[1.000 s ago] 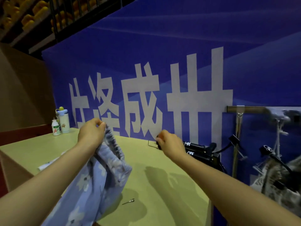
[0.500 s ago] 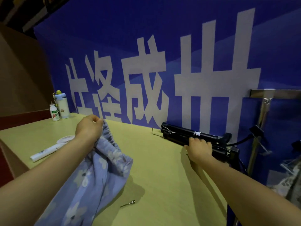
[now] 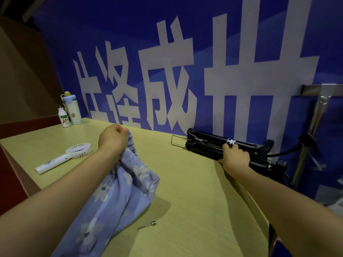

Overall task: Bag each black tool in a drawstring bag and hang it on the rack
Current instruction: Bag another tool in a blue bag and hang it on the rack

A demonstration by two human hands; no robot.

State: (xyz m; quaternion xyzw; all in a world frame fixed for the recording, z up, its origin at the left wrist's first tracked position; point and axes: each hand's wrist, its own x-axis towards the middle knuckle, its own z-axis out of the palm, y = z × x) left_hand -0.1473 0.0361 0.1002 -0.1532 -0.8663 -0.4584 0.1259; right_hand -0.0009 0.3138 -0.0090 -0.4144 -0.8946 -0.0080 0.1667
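**A:** Right hand [image 3: 235, 158], compared with a second ago?

**B:** Then it hovers at the wire loop [image 3: 177, 140] end of the black tool [image 3: 206, 143]. Now it sits at mid-tube, right of frame centre, fingers curled over the tube.

**A:** And half a second ago?

**B:** Already on the tube. Fingers now reach up to the white mark [image 3: 231, 142].

**A:** View shift?

**B:** Camera tilts down and left. The white fan [image 3: 74, 152], hidden at first, now shows whole at mid-left. The rack [image 3: 319, 101] bar slides to the right edge.
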